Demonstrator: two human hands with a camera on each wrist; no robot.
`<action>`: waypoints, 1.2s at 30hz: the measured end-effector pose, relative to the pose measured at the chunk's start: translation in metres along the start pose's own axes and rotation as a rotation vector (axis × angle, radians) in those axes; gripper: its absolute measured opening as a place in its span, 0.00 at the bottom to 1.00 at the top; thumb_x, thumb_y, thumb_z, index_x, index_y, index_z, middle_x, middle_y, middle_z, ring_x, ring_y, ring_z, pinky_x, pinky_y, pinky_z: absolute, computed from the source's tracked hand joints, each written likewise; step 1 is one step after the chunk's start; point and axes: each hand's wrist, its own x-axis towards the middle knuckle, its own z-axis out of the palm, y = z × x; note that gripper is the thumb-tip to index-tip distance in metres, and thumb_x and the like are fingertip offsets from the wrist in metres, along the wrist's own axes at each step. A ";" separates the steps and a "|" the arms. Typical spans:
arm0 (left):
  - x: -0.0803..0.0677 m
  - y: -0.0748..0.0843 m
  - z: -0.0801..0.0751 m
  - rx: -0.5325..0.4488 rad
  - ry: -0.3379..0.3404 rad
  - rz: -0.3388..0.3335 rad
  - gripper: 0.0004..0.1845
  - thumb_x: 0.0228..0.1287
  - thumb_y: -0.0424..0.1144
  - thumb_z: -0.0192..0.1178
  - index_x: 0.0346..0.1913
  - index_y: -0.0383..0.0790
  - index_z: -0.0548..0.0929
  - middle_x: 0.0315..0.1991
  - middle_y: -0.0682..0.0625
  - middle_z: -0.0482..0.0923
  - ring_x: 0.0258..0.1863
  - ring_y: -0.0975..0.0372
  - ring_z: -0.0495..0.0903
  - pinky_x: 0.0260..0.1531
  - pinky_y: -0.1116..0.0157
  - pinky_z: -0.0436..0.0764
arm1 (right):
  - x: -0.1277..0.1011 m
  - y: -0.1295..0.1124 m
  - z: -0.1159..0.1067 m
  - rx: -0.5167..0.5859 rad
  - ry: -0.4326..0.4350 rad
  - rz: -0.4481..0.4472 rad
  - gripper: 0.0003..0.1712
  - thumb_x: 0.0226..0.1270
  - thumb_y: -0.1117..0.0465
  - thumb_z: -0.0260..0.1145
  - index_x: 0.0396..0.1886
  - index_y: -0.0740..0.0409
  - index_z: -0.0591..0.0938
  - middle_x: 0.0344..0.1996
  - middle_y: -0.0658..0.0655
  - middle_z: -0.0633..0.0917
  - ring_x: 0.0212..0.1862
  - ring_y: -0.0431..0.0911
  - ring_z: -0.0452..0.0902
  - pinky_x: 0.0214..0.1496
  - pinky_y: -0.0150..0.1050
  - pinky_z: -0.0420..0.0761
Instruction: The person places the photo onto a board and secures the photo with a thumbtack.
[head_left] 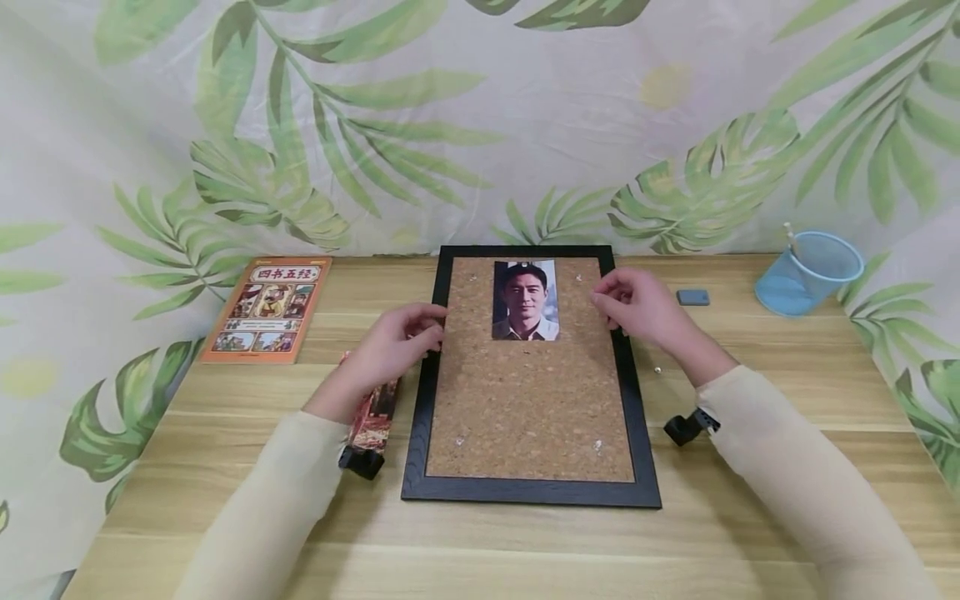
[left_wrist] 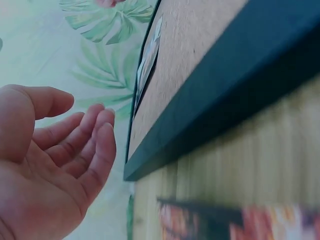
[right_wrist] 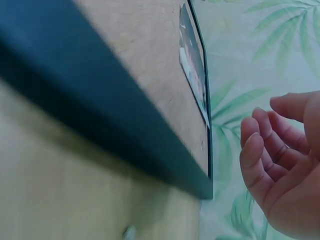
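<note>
Corkboard [head_left: 528,408] | between both hands [head_left: 393,346] [head_left: 637,307] | photo [head_left: 525,310] on its upper half

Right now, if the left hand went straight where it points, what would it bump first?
Probably the rectangular colour photo on the black-framed brown cork board, but the left hand might pass above; its height is unclear.

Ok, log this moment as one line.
left hand: empty, at left edge of framed corkboard | right hand: empty, at right edge | portrait photo: on corkboard's upper half
</note>
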 end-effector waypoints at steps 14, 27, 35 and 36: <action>-0.068 -0.032 -0.037 0.284 0.081 -0.133 0.23 0.70 0.43 0.53 0.63 0.34 0.71 0.42 0.45 0.78 0.37 0.55 0.78 0.34 0.61 0.77 | -0.065 0.050 -0.024 -0.184 0.024 -0.002 0.11 0.67 0.54 0.63 0.37 0.57 0.81 0.29 0.54 0.82 0.31 0.45 0.74 0.30 0.34 0.75; -0.092 -0.053 -0.039 0.609 0.047 -0.317 0.53 0.56 0.68 0.57 0.69 0.28 0.58 0.54 0.28 0.65 0.45 0.39 0.73 0.40 0.44 0.76 | -0.087 0.076 -0.026 -0.274 -0.019 0.046 0.06 0.63 0.58 0.66 0.36 0.55 0.82 0.28 0.52 0.81 0.29 0.45 0.73 0.30 0.35 0.73; -0.090 -0.056 -0.033 0.595 0.056 -0.341 0.54 0.53 0.64 0.64 0.69 0.26 0.57 0.56 0.27 0.65 0.49 0.36 0.72 0.47 0.41 0.73 | -0.083 0.078 -0.020 -0.320 0.012 0.031 0.06 0.64 0.57 0.66 0.34 0.54 0.83 0.25 0.51 0.81 0.28 0.44 0.72 0.31 0.37 0.72; -0.089 -0.057 -0.034 0.573 0.059 -0.333 0.52 0.54 0.62 0.64 0.69 0.26 0.56 0.54 0.28 0.67 0.48 0.38 0.74 0.46 0.42 0.74 | -0.083 0.078 -0.020 -0.327 0.015 0.032 0.06 0.64 0.57 0.66 0.34 0.54 0.83 0.25 0.51 0.81 0.28 0.44 0.72 0.31 0.37 0.71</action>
